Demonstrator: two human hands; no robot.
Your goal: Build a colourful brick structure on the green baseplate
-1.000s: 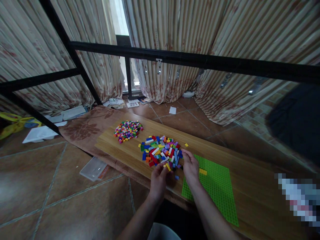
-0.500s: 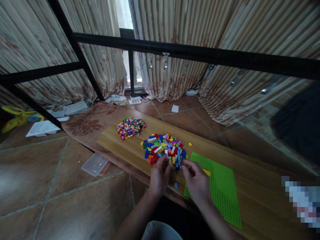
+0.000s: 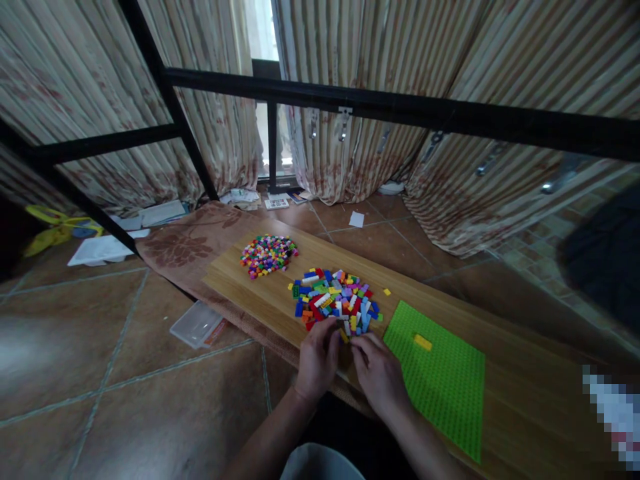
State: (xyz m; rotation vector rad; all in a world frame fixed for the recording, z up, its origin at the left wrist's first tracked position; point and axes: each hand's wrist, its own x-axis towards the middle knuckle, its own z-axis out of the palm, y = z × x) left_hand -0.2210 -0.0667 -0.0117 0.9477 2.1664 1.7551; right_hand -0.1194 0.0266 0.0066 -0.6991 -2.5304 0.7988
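Observation:
My left hand (image 3: 319, 352) is closed in a pinch at the near edge of a pile of mixed building bricks (image 3: 333, 300). A small yellow brick (image 3: 344, 337) shows at its fingertips. Just to the right, my right hand (image 3: 379, 370) has its thumb and fingers pressed together, and what they hold is hidden. The fingertips of both hands are close to each other over the wooden tabletop (image 3: 320, 243). To the right of my right hand lies a green studded baseplate (image 3: 445, 380), with one yellow brick (image 3: 423, 342) on it.
A second pile of smaller bricks (image 3: 269, 255) sits farther left on the table. A loose yellow brick (image 3: 387, 292) lies near the far edge. On the floor at left is a clear plastic box (image 3: 197, 323). A black metal rail (image 3: 380, 107) crosses beyond the table.
My right hand has moved left and down toward my left hand, uncovering the yellow brick on the baseplate. The blue brick near the table's front edge no longer shows. The view has shifted slightly.

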